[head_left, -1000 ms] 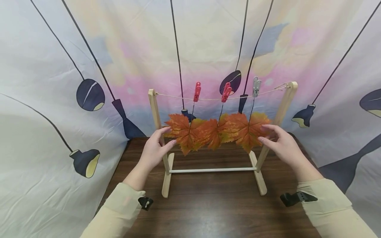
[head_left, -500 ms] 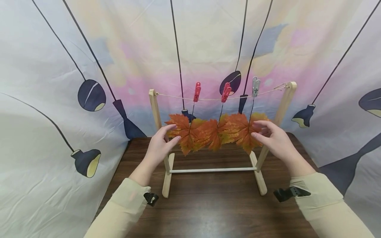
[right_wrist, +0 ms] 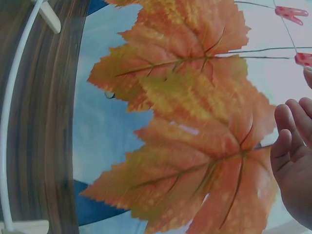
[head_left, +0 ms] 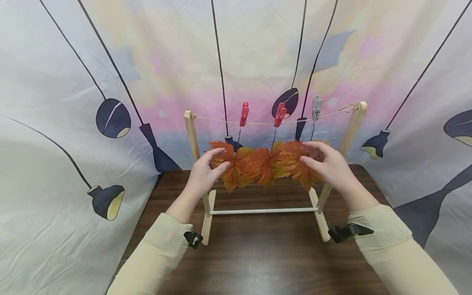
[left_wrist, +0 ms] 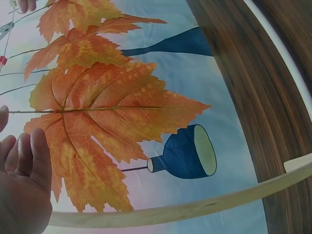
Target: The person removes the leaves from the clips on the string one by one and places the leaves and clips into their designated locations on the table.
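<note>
Three orange maple leaves hang side by side by thin stems from a string: the left leaf [head_left: 233, 174], the middle leaf [head_left: 263, 164] and the right leaf [head_left: 291, 157]. Two red clothespins [head_left: 244, 114] and one grey clothespin [head_left: 316, 108] clip the stems to the string [head_left: 262, 123]. My left hand [head_left: 203, 174] hovers in front of the left leaf, fingers loosely bent, gripping nothing. In front of the right leaf, my right hand [head_left: 330, 166] is held the same way. In the right wrist view the right leaf [right_wrist: 209, 170] lies beside the fingers; contact cannot be told.
A wooden stand carries the string between its left post [head_left: 191, 133] and right post [head_left: 352, 127], with a white crossbar [head_left: 263, 211] low down. It stands on a dark wood table [head_left: 265, 254]. Behind hangs a cloth printed with lamps [head_left: 147, 49].
Both hands have moved inward toward each other, the right one farther, and now cover more of the outer leaves. The leaves, clothespins and stand have stayed in place.
</note>
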Action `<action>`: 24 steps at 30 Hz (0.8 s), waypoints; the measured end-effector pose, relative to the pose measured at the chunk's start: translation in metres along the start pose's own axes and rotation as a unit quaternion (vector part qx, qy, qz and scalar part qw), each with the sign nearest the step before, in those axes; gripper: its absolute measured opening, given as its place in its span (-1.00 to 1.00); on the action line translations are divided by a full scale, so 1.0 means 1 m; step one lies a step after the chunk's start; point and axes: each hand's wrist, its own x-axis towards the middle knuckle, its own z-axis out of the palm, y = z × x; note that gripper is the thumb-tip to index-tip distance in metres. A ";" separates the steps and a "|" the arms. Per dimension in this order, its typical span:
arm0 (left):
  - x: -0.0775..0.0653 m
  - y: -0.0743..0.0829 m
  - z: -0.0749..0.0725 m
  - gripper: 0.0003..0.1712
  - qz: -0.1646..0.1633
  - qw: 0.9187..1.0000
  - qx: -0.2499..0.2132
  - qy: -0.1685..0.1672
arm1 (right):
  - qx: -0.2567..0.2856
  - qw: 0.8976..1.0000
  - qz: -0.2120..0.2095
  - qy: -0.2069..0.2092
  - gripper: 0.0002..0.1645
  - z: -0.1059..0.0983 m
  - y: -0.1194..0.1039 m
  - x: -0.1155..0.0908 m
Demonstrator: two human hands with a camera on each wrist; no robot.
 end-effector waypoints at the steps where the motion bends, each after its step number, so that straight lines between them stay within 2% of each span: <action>1: 0.001 0.001 0.000 -0.50 -0.001 1.000 0.001 -0.002 | -0.001 1.000 -0.002 0.000 -0.43 0.001 -0.002 0.001; 7: 0.002 0.003 0.002 -0.50 -0.001 1.000 0.004 -0.006 | 0.012 1.000 -0.008 -0.012 -0.44 0.006 -0.012 0.007; 16: 0.005 0.006 0.003 -0.53 0.006 1.000 0.000 -0.003 | 0.081 0.996 -0.021 -0.034 -0.45 0.017 -0.025 0.014; 24: 0.009 0.011 0.005 -0.54 0.000 1.000 -0.009 0.006 | 0.076 0.996 -0.023 -0.044 -0.48 0.025 -0.044 0.022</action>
